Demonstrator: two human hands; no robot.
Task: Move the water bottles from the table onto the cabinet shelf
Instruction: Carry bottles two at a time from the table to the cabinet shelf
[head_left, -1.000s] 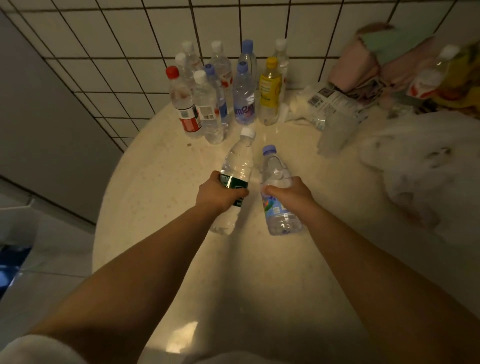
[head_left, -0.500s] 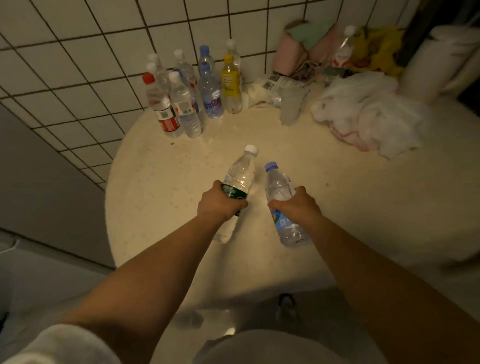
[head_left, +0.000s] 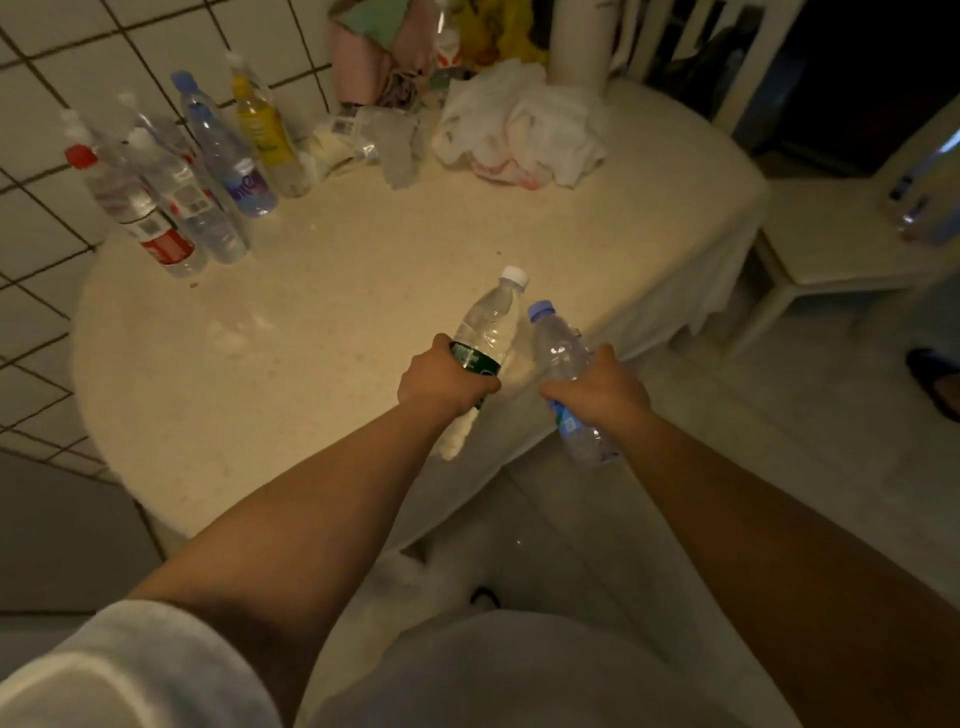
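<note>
My left hand (head_left: 444, 378) grips a clear bottle with a white cap and green label (head_left: 491, 322), held tilted above the round cream table (head_left: 291, 364). My right hand (head_left: 602, 392) grips a clear bottle with a blue cap and blue label (head_left: 558, 345), held over the table's near right edge. Several more bottles stand at the table's far left by the tiled wall: a red-capped bottle (head_left: 137, 218), a blue-capped bottle (head_left: 228, 158) and a yellow bottle (head_left: 262, 130) among them. No cabinet shelf is in view.
A heap of white cloth (head_left: 524, 130), a crumpled clear plastic wrapper (head_left: 395, 143) and pink and yellow bags (head_left: 374, 57) lie at the table's back. A pale chair (head_left: 841, 244) stands to the right with a bottle (head_left: 914, 208) on its seat. A dark shoe (head_left: 935, 379) is on the floor.
Both hands have carried their bottles back and to the right, away from the bottle group to the table's near edge. My view has swung right, bringing the chair into sight.
</note>
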